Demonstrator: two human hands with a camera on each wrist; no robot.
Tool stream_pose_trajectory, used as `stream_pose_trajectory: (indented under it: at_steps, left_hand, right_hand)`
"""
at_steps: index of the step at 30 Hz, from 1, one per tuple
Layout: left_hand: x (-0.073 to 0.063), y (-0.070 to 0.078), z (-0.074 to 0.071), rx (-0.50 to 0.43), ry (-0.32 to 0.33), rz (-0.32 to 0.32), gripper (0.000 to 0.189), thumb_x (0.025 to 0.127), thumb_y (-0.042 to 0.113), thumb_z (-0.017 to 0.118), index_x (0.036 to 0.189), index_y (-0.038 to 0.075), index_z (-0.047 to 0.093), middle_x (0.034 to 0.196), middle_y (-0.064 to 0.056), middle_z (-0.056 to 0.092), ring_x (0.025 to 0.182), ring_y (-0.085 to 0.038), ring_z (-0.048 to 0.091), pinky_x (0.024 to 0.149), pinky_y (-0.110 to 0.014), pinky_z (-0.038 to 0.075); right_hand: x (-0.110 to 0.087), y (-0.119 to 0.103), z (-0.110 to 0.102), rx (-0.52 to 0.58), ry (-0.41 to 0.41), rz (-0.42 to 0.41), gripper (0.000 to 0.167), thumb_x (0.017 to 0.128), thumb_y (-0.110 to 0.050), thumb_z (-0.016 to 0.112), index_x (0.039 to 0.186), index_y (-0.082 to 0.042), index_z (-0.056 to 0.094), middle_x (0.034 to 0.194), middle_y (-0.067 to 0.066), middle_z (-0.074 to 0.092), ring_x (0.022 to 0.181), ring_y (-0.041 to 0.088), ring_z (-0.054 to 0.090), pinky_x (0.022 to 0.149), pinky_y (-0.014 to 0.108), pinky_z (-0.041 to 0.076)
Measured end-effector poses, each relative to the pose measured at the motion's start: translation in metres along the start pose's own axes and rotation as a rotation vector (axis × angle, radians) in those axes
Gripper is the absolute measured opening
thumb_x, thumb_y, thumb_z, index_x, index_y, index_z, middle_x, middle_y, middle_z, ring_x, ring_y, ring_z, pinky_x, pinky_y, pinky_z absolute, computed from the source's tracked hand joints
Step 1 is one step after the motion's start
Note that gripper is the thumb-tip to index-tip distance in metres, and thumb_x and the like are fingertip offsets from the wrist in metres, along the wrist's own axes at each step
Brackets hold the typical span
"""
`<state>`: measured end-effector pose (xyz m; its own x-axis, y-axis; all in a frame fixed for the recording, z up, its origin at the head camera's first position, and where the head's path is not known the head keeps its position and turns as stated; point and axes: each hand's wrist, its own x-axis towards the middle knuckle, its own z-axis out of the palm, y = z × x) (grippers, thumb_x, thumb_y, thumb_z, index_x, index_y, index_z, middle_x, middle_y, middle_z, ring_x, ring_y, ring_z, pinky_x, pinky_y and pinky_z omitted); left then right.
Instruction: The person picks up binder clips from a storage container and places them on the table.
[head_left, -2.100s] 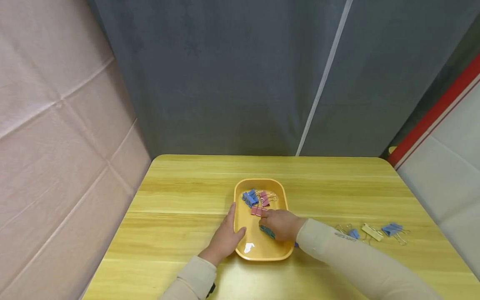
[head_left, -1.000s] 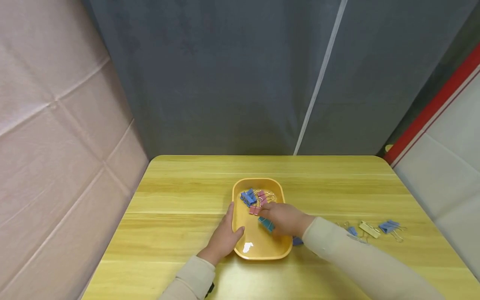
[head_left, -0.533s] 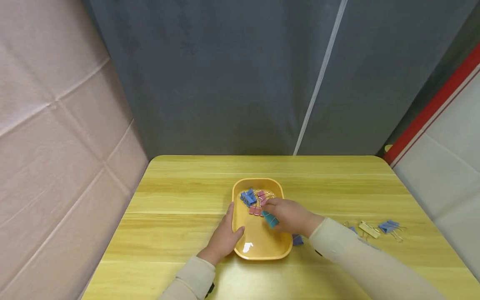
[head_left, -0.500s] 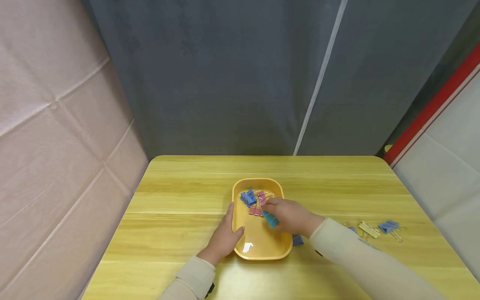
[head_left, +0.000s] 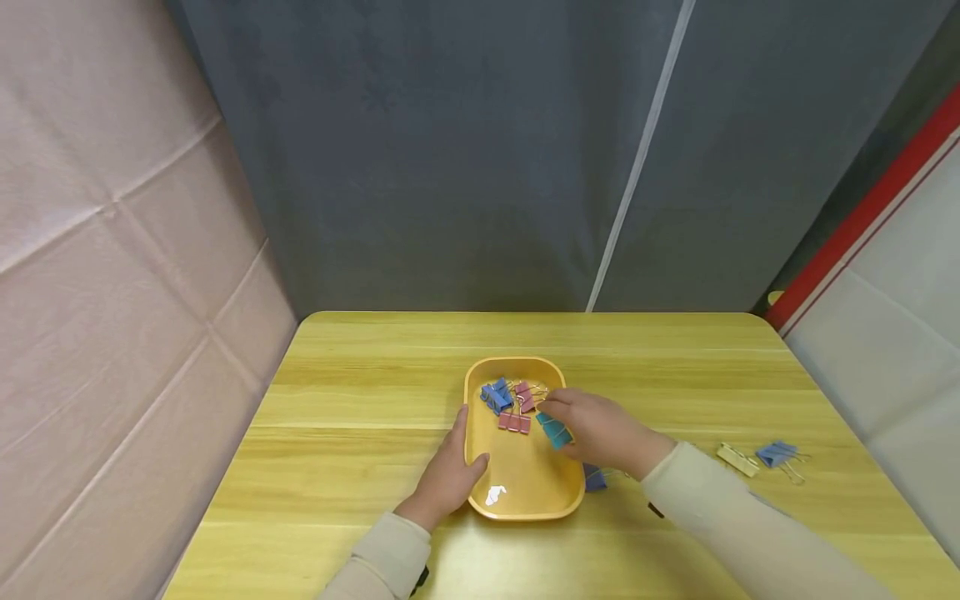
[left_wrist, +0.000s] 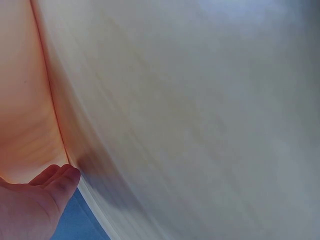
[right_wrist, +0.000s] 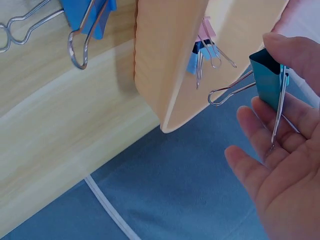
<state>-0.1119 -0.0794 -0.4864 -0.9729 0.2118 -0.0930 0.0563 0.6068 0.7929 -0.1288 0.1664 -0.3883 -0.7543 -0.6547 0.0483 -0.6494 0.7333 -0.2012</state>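
My right hand (head_left: 600,427) pinches a teal binder clip (head_left: 553,430) between thumb and fingers over the right side of an orange tray (head_left: 525,510). In the right wrist view, the teal clip (right_wrist: 267,75) has its wire handles spread apart. My left hand (head_left: 447,475) holds the tray's left wall, thumb over the rim and fingers along the outside. Inside the tray, blue binder clips (head_left: 497,397) lie at the far left beside a pink binder clip (head_left: 525,398). A second pink clip (head_left: 514,423) lies nearer.
Just outside the tray's right wall lies a dark blue binder clip (head_left: 595,477). Farther right on the wooden table (head_left: 337,400) are a yellow binder clip (head_left: 738,459) and a blue one (head_left: 777,453). The right sleeve (head_left: 720,500) covers part of that area.
My right hand has moved right with the teal clip, from the tray's middle towards its right rim, uncovering the nearer pink clip. My left hand stays put.
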Motion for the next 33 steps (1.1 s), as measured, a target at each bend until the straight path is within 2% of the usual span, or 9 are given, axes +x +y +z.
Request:
stream_pose_trajectory:
  at_steps: [12,26,33]
  left_hand:
    - [-0.001,-0.002,0.001,-0.005,-0.013,-0.013,0.083,0.094,0.026,0.060,0.156,0.012,0.007,0.153,-0.025,0.028,0.134,-0.046,0.036,0.110,-0.059,0.030]
    - [-0.001,-0.002,0.000,-0.008,-0.012,-0.016,0.083,0.094,0.025,0.060,0.156,0.012,0.007,0.153,-0.025,0.028,0.134,-0.046,0.036,0.110,-0.059,0.031]
    - [0.000,-0.002,0.000,-0.022,-0.013,-0.018,0.083,0.094,0.024,0.060,0.156,0.012,0.006,0.153,-0.025,0.028,0.135,-0.046,0.035,0.110,-0.059,0.030]
  right_hand:
    - [-0.020,0.001,-0.010,-0.002,0.059,0.056,0.055,0.071,-0.012,0.083,0.120,0.002,0.063,0.116,0.011,0.062,0.105,0.027,0.062,0.089,0.040,0.054]
    - [-0.046,0.003,-0.015,-0.034,0.049,0.131,0.059,0.067,-0.012,0.086,0.119,0.002,0.063,0.112,0.011,0.062,0.102,0.027,0.062,0.086,0.041,0.055]
    - [-0.056,0.005,-0.013,-0.061,0.047,0.125,0.059,0.065,-0.011,0.088,0.117,0.004,0.063,0.112,0.014,0.063,0.102,0.030,0.062,0.085,0.042,0.055]
